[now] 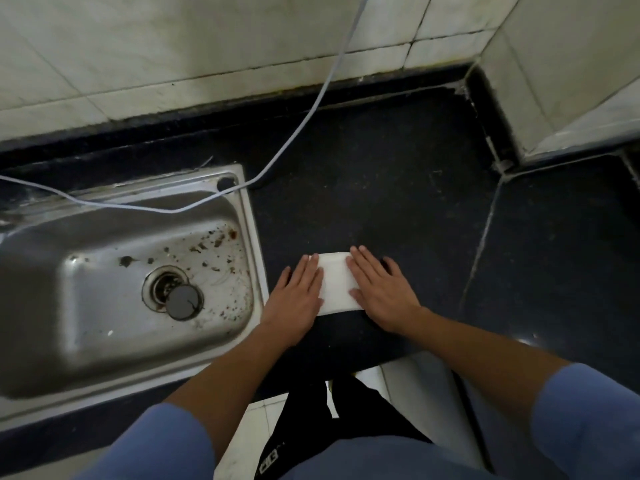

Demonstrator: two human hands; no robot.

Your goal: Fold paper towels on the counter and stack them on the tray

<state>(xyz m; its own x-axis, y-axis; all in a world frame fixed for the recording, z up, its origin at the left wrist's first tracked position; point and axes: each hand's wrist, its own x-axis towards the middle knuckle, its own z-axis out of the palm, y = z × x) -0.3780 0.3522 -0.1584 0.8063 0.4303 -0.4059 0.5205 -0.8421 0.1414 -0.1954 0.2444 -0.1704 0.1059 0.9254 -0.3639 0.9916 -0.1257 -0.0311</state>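
Here a dark, speckled stone desk [381, 188] runs along a wall of pale tiles [173, 46] with grimy dark joints. At the right the wall steps forward in a tiled corner [554, 81]. A pale seam [485, 233] crosses the desk on that side. Set into the desk at the left is a steel sink [257, 244], its basin flecked with brown specks, and a round dark plug [183, 301] lies partly over the drain hole. A thin pale cable [311, 109] drops from the top of the view, loops over the far rim of the sink and trails off to the left. A white paper towel [337, 285], folded into a small rectangle, lies flat on the desk near its front edge, just to the right of the sink. The left hand [298, 299] lies flat on the towel's left side with its fingers straight and together. The right hand [381, 292] presses the right side the same way, holding nothing. Blue sleeves [166, 441] cover both upper arms. Below the desk's edge, dark trousers [311, 420] and pale floor tiles [249, 441] show.
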